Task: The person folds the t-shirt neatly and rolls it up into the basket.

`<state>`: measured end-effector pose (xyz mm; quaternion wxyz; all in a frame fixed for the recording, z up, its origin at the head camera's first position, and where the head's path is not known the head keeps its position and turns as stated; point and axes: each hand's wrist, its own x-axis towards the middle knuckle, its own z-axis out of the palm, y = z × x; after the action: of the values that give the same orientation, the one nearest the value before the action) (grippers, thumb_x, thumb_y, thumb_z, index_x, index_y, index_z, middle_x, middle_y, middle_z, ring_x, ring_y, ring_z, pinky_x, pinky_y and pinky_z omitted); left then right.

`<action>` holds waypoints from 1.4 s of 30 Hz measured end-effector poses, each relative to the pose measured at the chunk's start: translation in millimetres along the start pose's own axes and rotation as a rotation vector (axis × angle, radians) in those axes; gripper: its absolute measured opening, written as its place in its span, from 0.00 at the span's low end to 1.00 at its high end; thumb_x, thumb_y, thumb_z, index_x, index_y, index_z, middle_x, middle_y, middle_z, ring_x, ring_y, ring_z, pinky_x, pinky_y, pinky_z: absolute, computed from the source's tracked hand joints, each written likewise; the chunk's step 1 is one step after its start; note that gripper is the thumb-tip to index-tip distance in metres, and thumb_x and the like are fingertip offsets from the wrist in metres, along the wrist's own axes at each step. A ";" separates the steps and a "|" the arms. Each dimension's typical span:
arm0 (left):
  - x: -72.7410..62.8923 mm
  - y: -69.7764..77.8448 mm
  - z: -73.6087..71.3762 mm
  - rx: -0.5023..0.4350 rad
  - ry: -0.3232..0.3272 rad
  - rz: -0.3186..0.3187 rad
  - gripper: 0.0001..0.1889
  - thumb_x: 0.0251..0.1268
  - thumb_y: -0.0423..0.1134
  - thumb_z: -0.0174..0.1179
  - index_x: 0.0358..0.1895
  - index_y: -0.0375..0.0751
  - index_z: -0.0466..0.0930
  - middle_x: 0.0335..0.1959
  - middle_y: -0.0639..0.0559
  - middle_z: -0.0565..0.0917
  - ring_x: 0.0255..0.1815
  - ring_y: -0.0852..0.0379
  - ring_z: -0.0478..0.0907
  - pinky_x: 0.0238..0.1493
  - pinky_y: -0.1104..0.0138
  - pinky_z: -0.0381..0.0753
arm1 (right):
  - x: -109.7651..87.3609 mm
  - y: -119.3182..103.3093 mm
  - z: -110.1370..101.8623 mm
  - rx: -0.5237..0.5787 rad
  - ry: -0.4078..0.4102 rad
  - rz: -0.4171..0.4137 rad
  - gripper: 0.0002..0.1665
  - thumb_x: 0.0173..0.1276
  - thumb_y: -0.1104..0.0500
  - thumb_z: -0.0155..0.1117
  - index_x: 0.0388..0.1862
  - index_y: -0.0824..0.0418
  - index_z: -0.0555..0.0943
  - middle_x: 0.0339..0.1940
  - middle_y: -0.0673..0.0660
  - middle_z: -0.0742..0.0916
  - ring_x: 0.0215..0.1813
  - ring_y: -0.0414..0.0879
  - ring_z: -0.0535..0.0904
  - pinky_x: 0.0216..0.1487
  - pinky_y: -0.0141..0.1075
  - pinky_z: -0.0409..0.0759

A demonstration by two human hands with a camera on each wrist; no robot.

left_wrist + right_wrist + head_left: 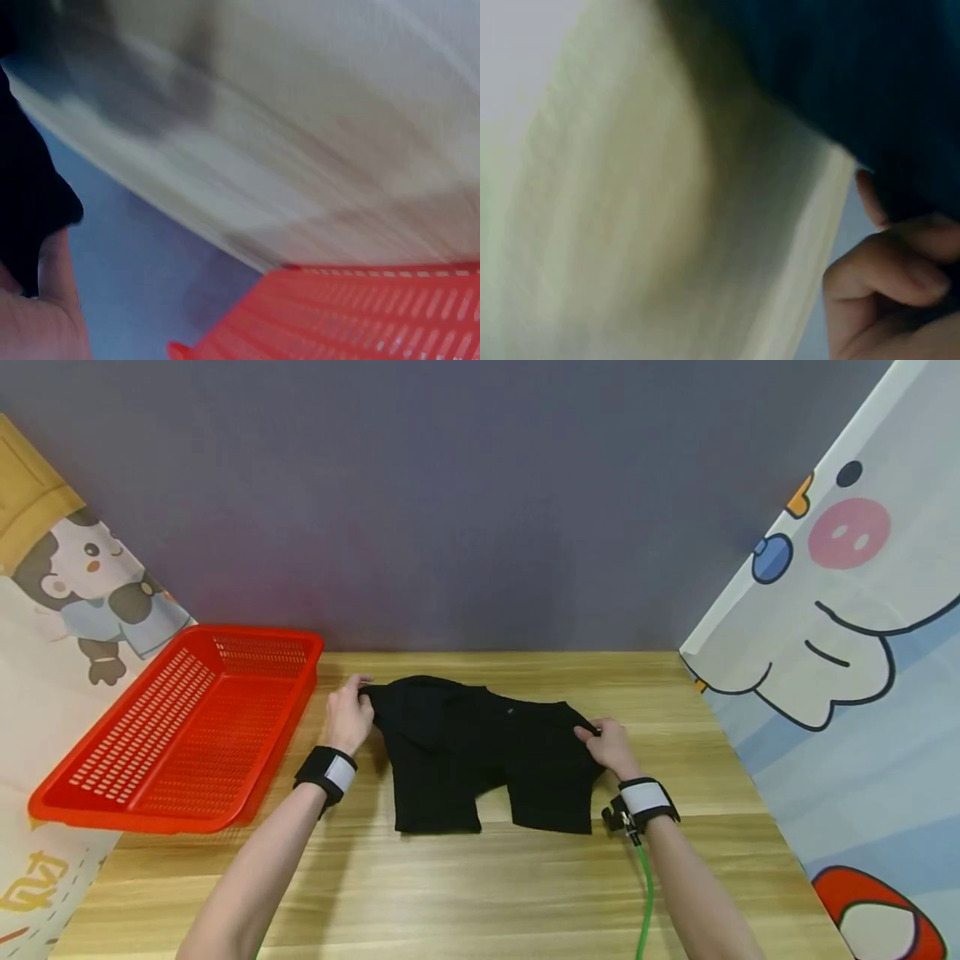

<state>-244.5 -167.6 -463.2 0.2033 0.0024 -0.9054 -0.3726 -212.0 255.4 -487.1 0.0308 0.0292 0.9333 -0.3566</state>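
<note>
A pair of black shorts (450, 743) is spread between my two hands over the wooden table, both legs pointing toward me. A small light mark shows near the upper edge. My left hand (349, 714) pinches the far left corner of the cloth; in the left wrist view, black fabric (30, 195) hangs between thumb and fingers. On the other side, my right hand (609, 747) grips the right edge with curled fingers. The right wrist view has the shorts (855, 75) looming dark and close, above the bent fingers (892, 270).
A red plastic basket (281, 739) with slotted walls stands left of my left hand. The wooden table (450, 902) ends at a grey wall (450, 510) behind. Cartoon-printed sheets (847, 635) hang on both sides. A green cable (647, 902) trails from my right wrist camera.
</note>
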 end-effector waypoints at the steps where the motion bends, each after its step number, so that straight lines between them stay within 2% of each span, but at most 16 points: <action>1: 2.8 -0.4 -1.9 -0.002 0.008 -0.015 0.17 0.65 0.23 0.50 0.54 0.33 0.81 0.52 0.34 0.86 0.47 0.32 0.83 0.50 0.45 0.78 | 0.2 1.0 -3.1 0.028 0.021 -0.002 0.18 0.77 0.61 0.55 0.51 0.76 0.82 0.52 0.75 0.85 0.48 0.64 0.83 0.50 0.50 0.82; 3: 5.9 -0.7 -4.6 0.003 0.001 -0.041 0.16 0.67 0.27 0.53 0.56 0.34 0.80 0.52 0.34 0.86 0.46 0.33 0.83 0.49 0.45 0.78 | 0.4 2.1 -8.6 0.086 0.055 -0.009 0.21 0.79 0.56 0.55 0.43 0.75 0.83 0.40 0.74 0.85 0.39 0.61 0.80 0.43 0.46 0.78; 8: -2.2 -1.7 -5.9 0.077 -0.158 -0.099 0.18 0.70 0.41 0.58 0.57 0.34 0.77 0.42 0.35 0.87 0.39 0.38 0.84 0.44 0.50 0.80 | -0.7 4.9 -16.2 0.142 0.076 -0.005 0.26 0.80 0.52 0.53 0.43 0.78 0.81 0.42 0.77 0.83 0.39 0.63 0.79 0.43 0.44 0.76; 10: -9.9 -1.4 -5.4 0.124 -0.268 -0.109 0.19 0.71 0.48 0.58 0.52 0.35 0.79 0.35 0.37 0.87 0.35 0.42 0.83 0.39 0.54 0.79 | -2.4 7.5 -18.4 0.132 0.042 0.014 0.27 0.79 0.51 0.54 0.51 0.78 0.80 0.48 0.77 0.84 0.38 0.58 0.81 0.41 0.41 0.78; 12: -17.5 -0.2 -4.0 0.160 -0.388 -0.108 0.21 0.71 0.55 0.56 0.44 0.37 0.81 0.28 0.42 0.87 0.30 0.47 0.82 0.35 0.60 0.77 | -4.8 10.8 -21.6 0.146 -0.035 0.071 0.30 0.78 0.49 0.55 0.55 0.78 0.76 0.38 0.73 0.85 0.27 0.50 0.80 0.32 0.36 0.76; 15: -26.8 2.4 -0.7 0.180 -0.539 -0.097 0.27 0.69 0.63 0.56 0.34 0.39 0.82 0.19 0.48 0.82 0.22 0.53 0.79 0.30 0.65 0.72 | -7.5 13.9 -25.5 0.184 -0.178 0.162 0.30 0.76 0.45 0.58 0.50 0.75 0.73 0.22 0.59 0.82 0.19 0.42 0.79 0.23 0.32 0.73; 19: -32.3 4.2 10.1 0.106 -0.622 -0.092 0.23 0.70 0.57 0.60 0.25 0.41 0.79 0.12 0.53 0.77 0.15 0.59 0.74 0.24 0.69 0.69 | -7.6 12.6 -26.1 0.205 -0.281 0.149 0.21 0.76 0.49 0.60 0.32 0.64 0.69 0.12 0.47 0.72 0.15 0.37 0.75 0.22 0.30 0.70; 22: -30.3 7.0 17.6 -0.050 -0.649 -0.097 0.19 0.72 0.46 0.58 0.23 0.42 0.69 0.14 0.54 0.75 0.16 0.60 0.71 0.23 0.70 0.67 | -5.7 7.2 -24.8 0.238 -0.236 0.041 0.19 0.76 0.54 0.59 0.27 0.63 0.71 0.13 0.44 0.67 0.16 0.35 0.65 0.24 0.30 0.67; 25: -21.9 13.2 13.8 -0.321 -0.631 -0.203 0.15 0.75 0.40 0.52 0.27 0.42 0.64 0.19 0.55 0.70 0.21 0.61 0.69 0.27 0.70 0.69 | -5.0 -2.2 -28.9 0.345 -0.120 -0.038 0.23 0.77 0.54 0.58 0.22 0.60 0.66 0.16 0.43 0.62 0.20 0.37 0.59 0.27 0.30 0.61; 27: -11.7 21.4 3.0 -0.520 -0.549 -0.290 0.12 0.78 0.40 0.49 0.31 0.42 0.65 0.20 0.57 0.68 0.22 0.62 0.67 0.28 0.71 0.71 | -5.7 -8.5 -36.6 0.466 -0.058 -0.085 0.24 0.78 0.53 0.58 0.21 0.59 0.65 0.16 0.43 0.63 0.20 0.37 0.61 0.26 0.31 0.63; 29: 0.6 36.4 -14.1 -0.685 -0.410 -0.341 0.12 0.78 0.42 0.49 0.32 0.43 0.67 0.20 0.59 0.68 0.21 0.64 0.68 0.27 0.73 0.73 | -7.8 -16.2 -45.6 0.632 -0.013 -0.126 0.21 0.78 0.54 0.58 0.22 0.58 0.70 0.15 0.44 0.66 0.17 0.38 0.62 0.22 0.32 0.63; 33: 26.2 71.0 -46.4 -0.790 -0.104 -0.270 0.11 0.76 0.46 0.56 0.31 0.48 0.75 0.17 0.66 0.73 0.21 0.69 0.72 0.27 0.75 0.72 | -12.6 -36.4 -57.8 0.986 -0.009 -0.157 0.10 0.78 0.59 0.57 0.34 0.59 0.79 0.13 0.46 0.73 0.11 0.38 0.63 0.16 0.30 0.63; 35: 34.8 80.6 -55.3 -0.764 -0.020 -0.196 0.08 0.75 0.48 0.58 0.39 0.49 0.79 0.20 0.67 0.75 0.24 0.69 0.73 0.31 0.76 0.72 | -14.1 -45.6 -59.5 1.117 -0.007 -0.144 0.07 0.77 0.61 0.57 0.39 0.60 0.82 0.15 0.46 0.78 0.12 0.37 0.69 0.16 0.26 0.67; 36: 36.9 83.7 -58.5 -0.748 -0.014 -0.156 0.09 0.75 0.48 0.57 0.45 0.48 0.80 0.21 0.65 0.77 0.25 0.68 0.73 0.33 0.76 0.73 | -14.3 -47.8 -59.5 1.168 -0.013 -0.136 0.07 0.77 0.62 0.57 0.40 0.60 0.82 0.17 0.47 0.81 0.15 0.35 0.74 0.17 0.25 0.70; 39: 35.9 76.5 -60.2 -0.610 -0.143 -0.044 0.17 0.76 0.45 0.55 0.61 0.40 0.75 0.32 0.53 0.83 0.31 0.59 0.76 0.36 0.73 0.73 | -14.1 -44.4 -59.6 1.207 -0.033 -0.098 0.09 0.77 0.63 0.56 0.38 0.61 0.84 0.23 0.48 0.86 0.22 0.36 0.84 0.23 0.25 0.79; 42: 24.5 49.3 -51.5 -0.299 -0.322 0.042 0.20 0.77 0.43 0.53 0.64 0.35 0.73 0.42 0.41 0.85 0.39 0.50 0.78 0.41 0.67 0.74 | -15.2 -29.7 -59.4 1.059 -0.040 -0.021 0.10 0.78 0.62 0.56 0.38 0.56 0.85 0.23 0.45 0.86 0.22 0.34 0.82 0.25 0.25 0.80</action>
<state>-240.7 -170.6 -388.0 0.0618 -0.1060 -0.8606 -0.4942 -201.3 272.5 -422.0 0.0260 0.0247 0.6250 -0.7798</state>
